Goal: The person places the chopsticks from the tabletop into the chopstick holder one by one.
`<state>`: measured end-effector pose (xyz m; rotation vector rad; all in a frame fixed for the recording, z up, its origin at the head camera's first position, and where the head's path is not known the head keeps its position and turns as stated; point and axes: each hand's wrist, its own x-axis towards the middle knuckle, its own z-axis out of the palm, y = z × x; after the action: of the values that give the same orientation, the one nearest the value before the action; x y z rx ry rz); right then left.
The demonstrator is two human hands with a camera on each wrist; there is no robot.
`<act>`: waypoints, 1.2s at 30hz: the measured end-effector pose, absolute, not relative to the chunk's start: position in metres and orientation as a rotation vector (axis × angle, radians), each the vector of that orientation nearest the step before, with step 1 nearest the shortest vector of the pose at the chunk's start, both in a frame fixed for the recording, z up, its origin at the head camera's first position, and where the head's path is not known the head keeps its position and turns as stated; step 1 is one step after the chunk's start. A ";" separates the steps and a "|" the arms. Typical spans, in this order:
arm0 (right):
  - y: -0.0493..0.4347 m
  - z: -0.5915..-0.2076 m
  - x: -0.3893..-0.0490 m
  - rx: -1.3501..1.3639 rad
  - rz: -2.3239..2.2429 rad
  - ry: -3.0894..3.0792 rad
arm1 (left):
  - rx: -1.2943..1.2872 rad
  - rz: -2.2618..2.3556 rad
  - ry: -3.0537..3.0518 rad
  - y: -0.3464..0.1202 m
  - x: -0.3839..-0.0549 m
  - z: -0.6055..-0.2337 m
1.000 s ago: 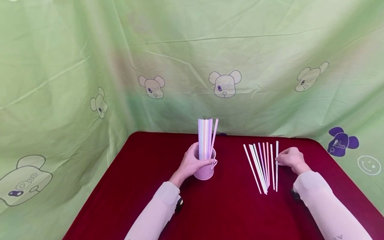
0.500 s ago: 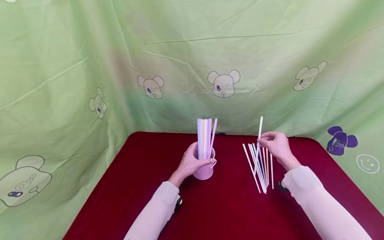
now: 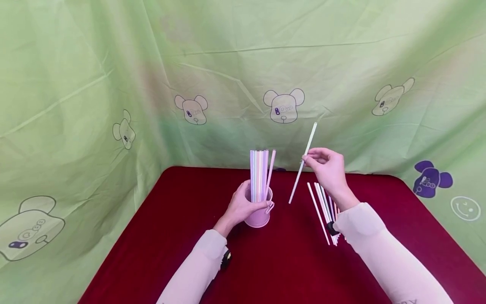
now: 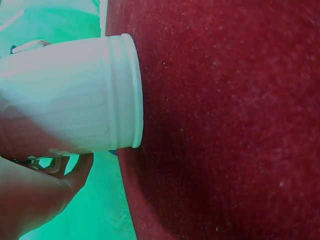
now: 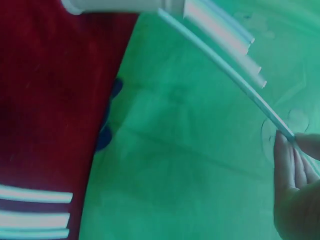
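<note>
A small pink bucket (image 3: pixel 258 218) stands upright on the table, holding a bunch of pastel straws (image 3: pixel 259 175); one pink straw leans apart to the right. My left hand (image 3: pixel 243 206) grips the bucket around its side, thumb near the handle's end. In the left wrist view the bucket (image 4: pixel 65 95) looks pale, its base close to the cloth. My right hand (image 3: pixel 327 171) pinches a pale straw (image 3: pixel 309 141) between thumb and fingertips, raised and tilted, its lower end right of the bucket. The right wrist view shows that straw (image 5: pixel 235 77) slanting from the right hand (image 5: pixel 297 185).
Several loose straws (image 3: pixel 318 213) lie side by side on the red-covered table (image 3: pixel 182 223), partly hidden beneath my right wrist. A green curtain (image 3: pixel 228 55) with printed bear heads hangs behind and beside the table.
My right hand has picked up the rightmost straw from the row, lifted it and carried it left toward the bucket. My left hand has stayed on the bucket.
</note>
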<state>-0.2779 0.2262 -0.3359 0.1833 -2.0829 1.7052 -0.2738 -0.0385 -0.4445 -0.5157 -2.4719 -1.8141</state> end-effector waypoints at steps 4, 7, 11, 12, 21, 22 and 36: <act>0.206 -0.330 -0.279 0.186 1.791 -1.937 | -0.520 -1.817 -2.475 -0.039 -0.274 -0.445; 0.193 -0.327 -0.281 0.188 1.844 -1.877 | -0.525 -1.815 -2.472 -0.039 -0.274 -0.444; 0.181 -0.330 -0.283 0.206 1.818 -1.901 | -0.524 -1.803 -2.472 -0.039 -0.274 -0.444; 0.179 -0.333 -0.284 0.213 1.803 -1.916 | -0.525 -1.803 -2.471 -0.039 -0.274 -0.444; 0.160 -0.364 -0.287 0.288 1.517 -2.187 | -0.532 -1.797 -2.467 -0.039 -0.275 -0.445; 0.158 -0.368 -0.287 0.285 1.501 -2.209 | -0.532 -1.803 -2.465 -0.039 -0.275 -0.445; 0.149 -0.390 -0.289 0.371 1.304 -2.505 | -0.554 -1.845 -2.431 -0.040 -0.275 -0.445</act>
<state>-0.2893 0.1494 -0.3897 0.3712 -2.5048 1.3036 -0.2752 -0.0397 -0.4447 -0.5544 -2.4310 -1.8454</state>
